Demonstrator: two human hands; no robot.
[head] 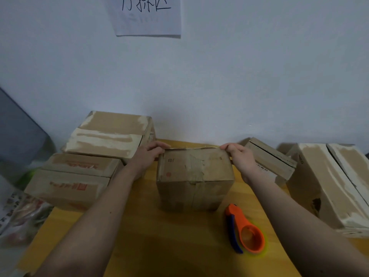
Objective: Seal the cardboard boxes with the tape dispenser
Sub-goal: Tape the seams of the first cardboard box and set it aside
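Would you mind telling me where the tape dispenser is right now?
In the head view, the orange tape dispenser lies untouched on the yellow table, just in front and to the right of the middle box, beside the right forearm.

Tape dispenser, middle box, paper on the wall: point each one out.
tape dispenser (pixel 244 229): head view, on its orange body.
middle box (pixel 194 172): head view, on its near side.
paper on the wall (pixel 147 16): head view, on the sheet's middle.

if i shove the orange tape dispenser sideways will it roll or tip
Probably neither: the tape dispenser lies flat on its side on the table, so it should slide. It looks like thin plastic, likely light, and may spin around its round end.
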